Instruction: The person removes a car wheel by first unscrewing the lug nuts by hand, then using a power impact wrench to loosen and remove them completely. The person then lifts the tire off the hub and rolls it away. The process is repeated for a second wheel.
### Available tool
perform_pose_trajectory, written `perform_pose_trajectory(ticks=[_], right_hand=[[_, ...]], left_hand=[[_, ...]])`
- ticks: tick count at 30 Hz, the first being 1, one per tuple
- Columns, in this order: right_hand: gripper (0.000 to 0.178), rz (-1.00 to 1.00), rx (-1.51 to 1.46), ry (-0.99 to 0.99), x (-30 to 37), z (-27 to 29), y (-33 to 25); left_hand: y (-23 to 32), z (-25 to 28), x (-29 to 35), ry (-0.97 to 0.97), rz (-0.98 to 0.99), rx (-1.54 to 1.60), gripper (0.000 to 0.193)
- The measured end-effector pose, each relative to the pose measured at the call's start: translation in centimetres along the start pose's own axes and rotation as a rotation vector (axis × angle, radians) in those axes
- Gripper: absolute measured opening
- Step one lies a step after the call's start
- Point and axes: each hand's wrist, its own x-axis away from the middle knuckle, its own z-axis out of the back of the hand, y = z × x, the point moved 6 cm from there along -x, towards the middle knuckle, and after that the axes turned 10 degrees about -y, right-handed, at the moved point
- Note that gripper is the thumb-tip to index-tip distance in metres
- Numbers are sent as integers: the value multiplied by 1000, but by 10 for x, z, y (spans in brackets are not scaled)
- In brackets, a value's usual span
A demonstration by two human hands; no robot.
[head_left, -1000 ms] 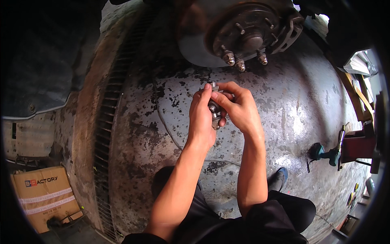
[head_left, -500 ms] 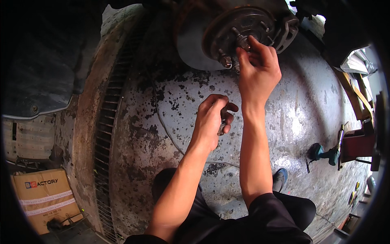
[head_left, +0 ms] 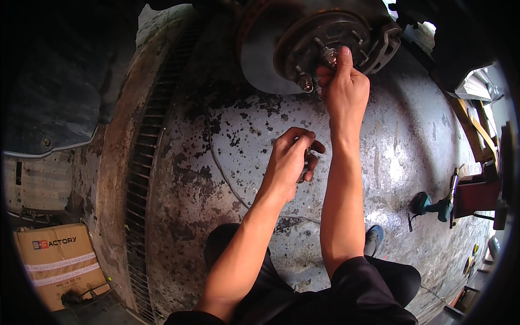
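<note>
Fingers [head_left: 345, 54] of the right hand [head_left: 346, 93] clamp a lug nut [head_left: 329, 56] at a wheel hub's [head_left: 302, 47] stud [head_left: 318, 41], their grip rolled around from moments ago, suggesting the nut is turning on; the left hand's [head_left: 290, 157] fingers curl around partly hidden metal pieces [head_left: 301, 173].

A cardboard box [head_left: 62, 257] (brown) sits near grating [head_left: 137, 206]

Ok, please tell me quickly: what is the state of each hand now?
Left hand: curled closed around small metal parts.
Right hand: curled at a metal nut on the hub; firm grip cannot be told.
</note>
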Motion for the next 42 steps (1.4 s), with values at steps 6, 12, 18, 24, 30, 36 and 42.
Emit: perform_pose_trajectory(ticks=[6, 12, 18, 24, 30, 36, 42], right_hand=[[47, -25, -24, -32, 0, 2, -4], [29, 249, 71, 104, 13, 5, -12], [21, 428, -1, 209, 22, 3, -16], [26, 165, -137, 108, 18, -2, -16], [48, -121, -100, -50, 4, 0, -6], [45, 57, -180, -8, 10, -6, -10], [45, 90, 14, -70, 8, -3, -10]], left_hand=[[-1, -1, -1, 8, 10, 14, 13], [-1, -4, 0, 37, 4, 28, 12], [0, -2, 1, 46, 13, 13, 13], [1, -1, 2, 43, 11, 14, 12], [-2, -3, -1, 8, -10, 34, 14], [0, -1, 1, 44, 0, 45, 14], [-1, -2, 1, -2, -15, 51, 14]])
